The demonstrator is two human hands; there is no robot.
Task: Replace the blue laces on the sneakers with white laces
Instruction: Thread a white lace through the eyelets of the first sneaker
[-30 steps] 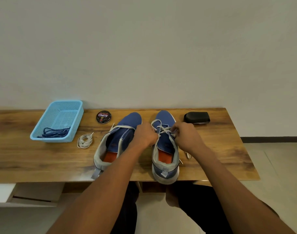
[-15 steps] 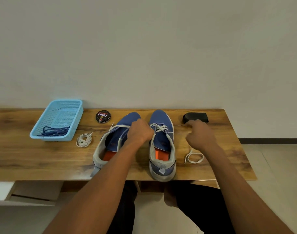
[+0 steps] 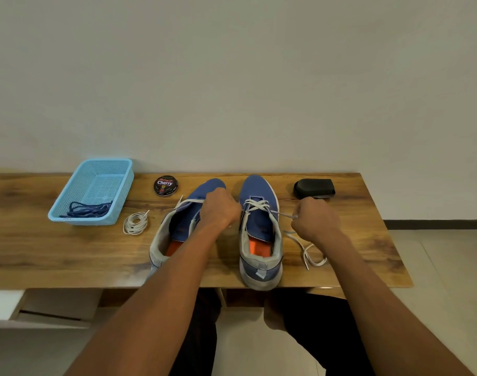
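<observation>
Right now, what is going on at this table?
A person is threading a white lace through the right sneaker. The right hand pulls one lace end sideways; the left hand is clenched beside the shoe, its grip hidden. The blue laces lie in the basket, and a coiled white lace waits nearby.

A single view is given, taken from a head-worn wide-angle camera facing forward and down. The wooden tabletop (image 3: 41, 256) is seen from above its near edge, close by, with the far edge met by a plain wall (image 3: 231, 77). Both forearms are seen entering from the bottom.
</observation>
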